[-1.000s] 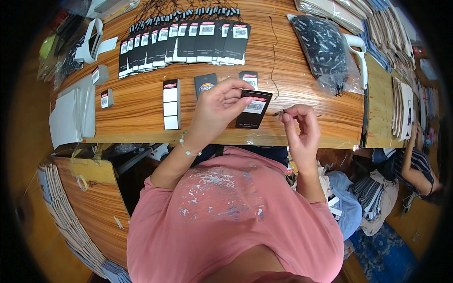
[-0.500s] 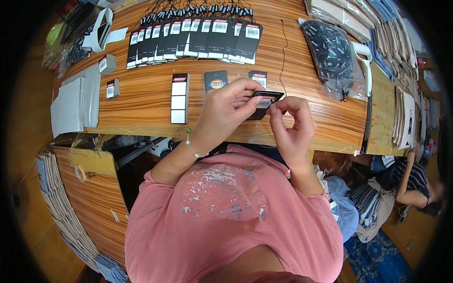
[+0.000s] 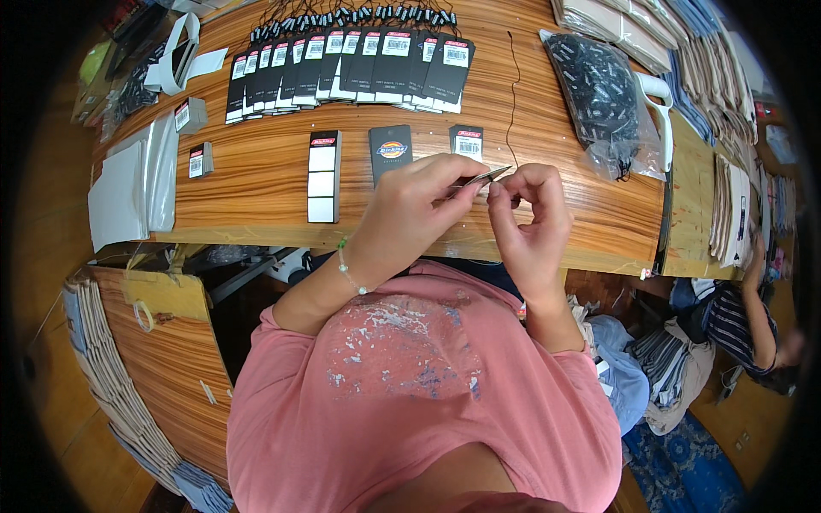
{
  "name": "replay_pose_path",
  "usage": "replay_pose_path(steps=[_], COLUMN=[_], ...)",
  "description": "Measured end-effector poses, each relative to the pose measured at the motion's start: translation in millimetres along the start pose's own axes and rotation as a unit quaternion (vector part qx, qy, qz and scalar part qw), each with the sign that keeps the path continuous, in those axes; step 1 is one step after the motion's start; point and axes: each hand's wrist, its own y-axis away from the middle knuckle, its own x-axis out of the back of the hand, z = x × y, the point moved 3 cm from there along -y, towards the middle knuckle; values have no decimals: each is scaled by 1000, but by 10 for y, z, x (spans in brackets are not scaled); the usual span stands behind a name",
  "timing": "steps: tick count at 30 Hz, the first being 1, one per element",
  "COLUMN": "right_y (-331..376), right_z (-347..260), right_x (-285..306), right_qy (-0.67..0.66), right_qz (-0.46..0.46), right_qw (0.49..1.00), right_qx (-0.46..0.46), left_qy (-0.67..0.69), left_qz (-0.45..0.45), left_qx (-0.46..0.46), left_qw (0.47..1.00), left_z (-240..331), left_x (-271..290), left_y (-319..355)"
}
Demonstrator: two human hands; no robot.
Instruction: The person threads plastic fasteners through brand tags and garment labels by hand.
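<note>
My left hand is closed on a dark hang tag, pinched between thumb and fingers and seen almost edge-on above the table's near edge. Close at its right, my right hand pinches with thumb and forefinger at the tag's edge. A thin black cord runs down the table to these fingertips, which seem to grip its end; the fingers partly hide it. Just beyond my hands lie a dark tag with a round logo and a black tag with a white label.
A row of corded black tags lies at the back. Left are a long tag stack, small label stacks and white sheets. A bag of black cords lies right, beside folded garments. Another person is far right.
The tag in my left hand has tilted from showing its labelled face to nearly edge-on. My right fingertips stay pinched beside it. The person at far right has shifted an arm.
</note>
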Motion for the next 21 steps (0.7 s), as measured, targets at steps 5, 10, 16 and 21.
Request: replay_pose_path(steps=[5,10,16,21], right_y=[21,61,83,124], right_z=[47,203,141,153], right_x=[-20,-44,-42,-29], right_qy=[-17,-347,-210,-27], right_qz=[-2,-17,31,42], right_qw=[1000,915,971,998], right_qx=[7,-205,-112,36], left_qy=[-59,-98,66,102], left_qz=[-1,-23,10,4], left_qx=[-37,-39,32,48], left_qw=[998,994,997,994], left_z=[34,63,-37,-14], left_x=[-2,-14,-69,-60], left_y=[8,37,69,42])
